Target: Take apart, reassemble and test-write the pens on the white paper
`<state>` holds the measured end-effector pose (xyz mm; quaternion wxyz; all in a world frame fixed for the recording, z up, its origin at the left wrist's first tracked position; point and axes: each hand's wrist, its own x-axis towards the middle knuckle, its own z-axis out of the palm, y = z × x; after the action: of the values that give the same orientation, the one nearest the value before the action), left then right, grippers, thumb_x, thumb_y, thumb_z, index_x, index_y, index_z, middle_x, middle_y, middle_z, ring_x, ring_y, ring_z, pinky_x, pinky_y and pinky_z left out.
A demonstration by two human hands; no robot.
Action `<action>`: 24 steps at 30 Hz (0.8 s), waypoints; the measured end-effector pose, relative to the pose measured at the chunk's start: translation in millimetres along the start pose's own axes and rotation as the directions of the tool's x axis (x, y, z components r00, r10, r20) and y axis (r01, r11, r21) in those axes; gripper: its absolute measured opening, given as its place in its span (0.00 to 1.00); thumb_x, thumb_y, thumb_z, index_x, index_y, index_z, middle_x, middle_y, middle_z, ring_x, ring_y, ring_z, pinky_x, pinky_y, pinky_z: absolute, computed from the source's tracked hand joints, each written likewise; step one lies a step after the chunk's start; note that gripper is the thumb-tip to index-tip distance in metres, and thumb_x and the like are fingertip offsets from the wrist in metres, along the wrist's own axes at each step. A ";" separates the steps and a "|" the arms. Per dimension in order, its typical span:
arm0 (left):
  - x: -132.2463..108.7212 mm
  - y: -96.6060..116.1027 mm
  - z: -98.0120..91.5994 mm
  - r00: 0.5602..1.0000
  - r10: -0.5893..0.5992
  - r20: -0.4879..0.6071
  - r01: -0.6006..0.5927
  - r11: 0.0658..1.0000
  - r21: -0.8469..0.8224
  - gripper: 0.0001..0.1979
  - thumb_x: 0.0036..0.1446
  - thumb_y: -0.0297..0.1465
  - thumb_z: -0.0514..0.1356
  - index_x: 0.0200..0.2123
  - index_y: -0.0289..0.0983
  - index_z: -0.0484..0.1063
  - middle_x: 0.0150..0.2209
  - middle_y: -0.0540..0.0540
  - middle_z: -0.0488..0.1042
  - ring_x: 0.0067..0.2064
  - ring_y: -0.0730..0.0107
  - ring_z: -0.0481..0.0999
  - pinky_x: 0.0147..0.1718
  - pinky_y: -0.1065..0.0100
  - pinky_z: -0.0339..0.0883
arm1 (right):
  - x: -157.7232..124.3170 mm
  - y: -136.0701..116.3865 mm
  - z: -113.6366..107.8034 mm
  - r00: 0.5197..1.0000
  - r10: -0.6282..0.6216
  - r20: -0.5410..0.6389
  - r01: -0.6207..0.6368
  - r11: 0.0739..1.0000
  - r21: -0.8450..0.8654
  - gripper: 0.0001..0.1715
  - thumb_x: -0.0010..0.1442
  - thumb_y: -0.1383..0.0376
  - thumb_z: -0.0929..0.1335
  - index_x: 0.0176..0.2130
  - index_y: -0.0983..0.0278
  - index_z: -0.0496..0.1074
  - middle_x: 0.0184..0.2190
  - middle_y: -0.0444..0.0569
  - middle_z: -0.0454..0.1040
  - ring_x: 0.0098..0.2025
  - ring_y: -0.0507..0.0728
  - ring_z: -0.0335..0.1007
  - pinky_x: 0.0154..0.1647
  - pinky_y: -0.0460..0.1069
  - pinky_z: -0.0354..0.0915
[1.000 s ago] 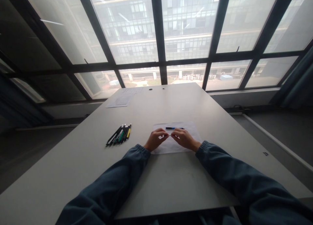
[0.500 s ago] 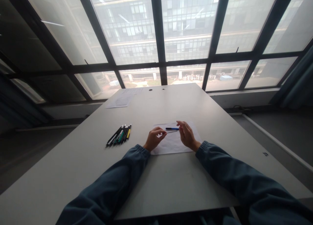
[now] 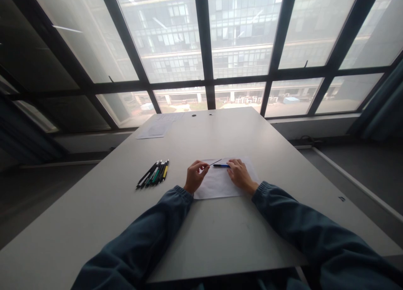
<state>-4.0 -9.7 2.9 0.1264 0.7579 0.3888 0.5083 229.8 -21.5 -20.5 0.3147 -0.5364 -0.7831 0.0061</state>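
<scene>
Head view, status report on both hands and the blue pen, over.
Left hand pinching a thin dark rod. Right hand on the blue pen, over the white sheet. Pen bundle off left, apart.

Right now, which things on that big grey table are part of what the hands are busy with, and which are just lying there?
In use:
- left hand pinching a thin dark rod
- right hand on a blue pen barrel
- white paper sheet under both

Lying about:
- row of black, green and yellow pens
- printed papers at the grey table far edge
</scene>
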 end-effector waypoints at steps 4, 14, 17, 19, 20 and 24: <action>-0.2 -0.2 0.7 1.000 -0.003 -0.007 0.003 1.000 0.000 0.07 0.60 0.34 0.62 0.32 0.37 0.77 0.30 0.47 0.74 0.30 0.72 0.70 0.26 0.70 0.62 | 0.4 0.8 -0.5 0.996 -0.007 0.088 0.013 0.998 -0.064 0.12 0.64 0.66 0.67 0.48 0.63 0.74 0.49 0.54 0.73 0.52 0.61 0.63 0.52 0.55 0.58; 0.2 2.3 0.3 1.000 0.000 -0.008 0.000 1.000 0.000 0.08 0.60 0.35 0.62 0.33 0.37 0.77 0.30 0.47 0.74 0.30 0.72 0.70 0.26 0.70 0.62 | 1.9 -3.0 -8.9 0.995 -0.014 0.100 0.019 0.999 -0.047 0.03 0.62 0.65 0.70 0.38 0.62 0.74 0.38 0.49 0.76 0.44 0.58 0.68 0.47 0.51 0.57; 0.0 3.4 0.7 1.000 -0.004 -0.010 0.004 1.000 -0.004 0.08 0.60 0.35 0.62 0.32 0.37 0.77 0.30 0.47 0.74 0.30 0.72 0.70 0.26 0.70 0.62 | 1.4 -1.8 -6.0 0.996 0.002 0.092 0.002 0.999 -0.041 0.08 0.62 0.68 0.70 0.43 0.62 0.74 0.40 0.51 0.76 0.45 0.59 0.68 0.47 0.51 0.58; -0.2 2.6 1.1 1.000 -0.009 -0.012 0.009 1.000 0.000 0.08 0.60 0.34 0.62 0.32 0.37 0.77 0.30 0.47 0.74 0.30 0.72 0.70 0.26 0.70 0.62 | 1.0 -1.0 -3.7 0.997 0.009 0.076 -0.006 0.999 -0.040 0.11 0.62 0.70 0.69 0.46 0.62 0.74 0.41 0.52 0.75 0.46 0.60 0.67 0.48 0.52 0.58; -0.2 1.8 1.1 1.000 -0.012 -0.014 0.012 1.000 0.004 0.08 0.60 0.34 0.62 0.32 0.37 0.77 0.30 0.47 0.74 0.30 0.72 0.70 0.26 0.70 0.62 | 0.8 -0.7 -2.8 0.998 0.015 0.063 -0.012 0.999 -0.036 0.12 0.62 0.70 0.68 0.47 0.62 0.74 0.42 0.53 0.75 0.47 0.60 0.67 0.48 0.52 0.59; 2.3 -3.7 -1.4 0.999 -0.010 -0.034 0.011 1.000 0.027 0.08 0.60 0.34 0.62 0.33 0.38 0.77 0.31 0.47 0.74 0.30 0.71 0.70 0.27 0.70 0.63 | 0.7 -0.1 -1.7 0.998 0.044 -0.047 -0.043 0.999 0.029 0.10 0.63 0.71 0.66 0.44 0.63 0.74 0.41 0.53 0.73 0.45 0.60 0.66 0.47 0.52 0.60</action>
<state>-6.5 -5.9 2.9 0.1124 0.7488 0.4018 0.5150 230.4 -21.5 -18.7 0.3407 -0.5488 -0.7633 0.0109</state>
